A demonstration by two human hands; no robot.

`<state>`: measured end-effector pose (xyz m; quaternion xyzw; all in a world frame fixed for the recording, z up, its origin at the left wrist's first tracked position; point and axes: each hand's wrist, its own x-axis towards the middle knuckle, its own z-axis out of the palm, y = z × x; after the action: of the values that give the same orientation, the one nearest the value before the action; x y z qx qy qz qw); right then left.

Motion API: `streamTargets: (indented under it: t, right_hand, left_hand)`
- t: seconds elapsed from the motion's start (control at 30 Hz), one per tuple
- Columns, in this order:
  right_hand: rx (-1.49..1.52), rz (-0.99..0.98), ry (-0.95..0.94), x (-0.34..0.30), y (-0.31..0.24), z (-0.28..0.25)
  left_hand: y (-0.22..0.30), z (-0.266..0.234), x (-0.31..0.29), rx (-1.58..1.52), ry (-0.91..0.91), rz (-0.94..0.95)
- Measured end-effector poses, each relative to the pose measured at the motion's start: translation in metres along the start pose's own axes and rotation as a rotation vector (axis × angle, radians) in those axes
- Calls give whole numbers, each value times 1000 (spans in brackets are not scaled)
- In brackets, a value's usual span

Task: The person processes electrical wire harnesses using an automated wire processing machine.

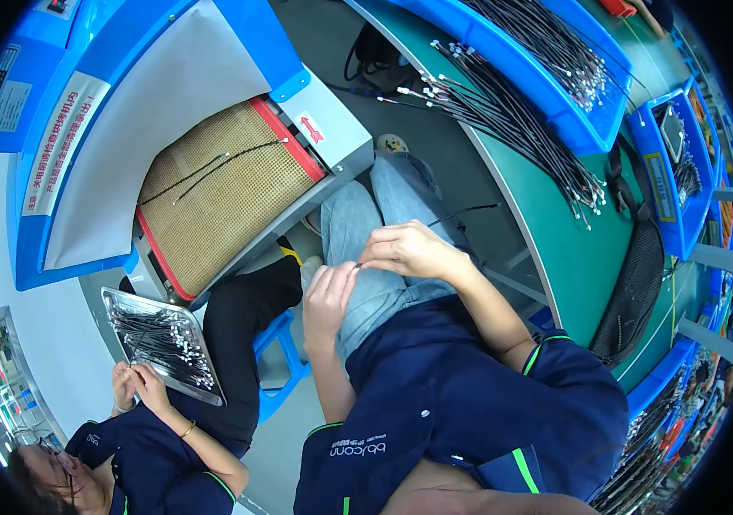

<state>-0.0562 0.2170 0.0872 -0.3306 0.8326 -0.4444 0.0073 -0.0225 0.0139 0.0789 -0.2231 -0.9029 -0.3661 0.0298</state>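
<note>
Above my lap, my left hand [328, 296] and my right hand [411, 250] meet fingertip to fingertip. Between them they pinch a thin black cable [473, 209]. One length of it sticks out beyond my right hand toward the green table. The end at my fingertips is small and mostly covered, so its details cannot be made out. Both hands are closed, the right one with its fingers bent over the left fingertips. Ahead and to the left, two black cables [203, 178] lie on the tan mesh conveyor belt [238, 215] of a blue-and-white machine.
On the right, a green table [503, 129] holds a spread bundle of black cables [521, 129] with white connectors and blue bins [589, 129]. At lower left a co-worker's hands [143, 386] work over a metal tray [109, 300] of cables. A blue stool [280, 365] stands between us.
</note>
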Motion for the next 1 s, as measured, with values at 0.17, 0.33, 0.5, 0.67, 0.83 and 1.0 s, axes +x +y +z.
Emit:
streamTargets:
  t: [0.17, 0.33, 0.5, 0.67, 0.83, 1.0]
  right_hand:
    - [55, 14, 14, -4, 5, 1]
    - [15, 64, -17, -6, 3, 3]
    - [93, 68, -25, -7, 5, 7]
    - [35, 103, 16, -13, 13, 3]
    - [45, 109, 22, -12, 14, 5]
    - [110, 142, -9, -13, 20, -2]
  left_hand:
    - [-3, 5, 7, 94, 76, 119]
    - [-1, 8, 4, -22, 139, 99]
    - [-3, 7, -6, -39, 163, 50]
    - [-5, 16, -2, -40, 192, 55]
    - [-8, 17, -2, -43, 202, 10]
    - [-22, 15, -9, -28, 189, -40]
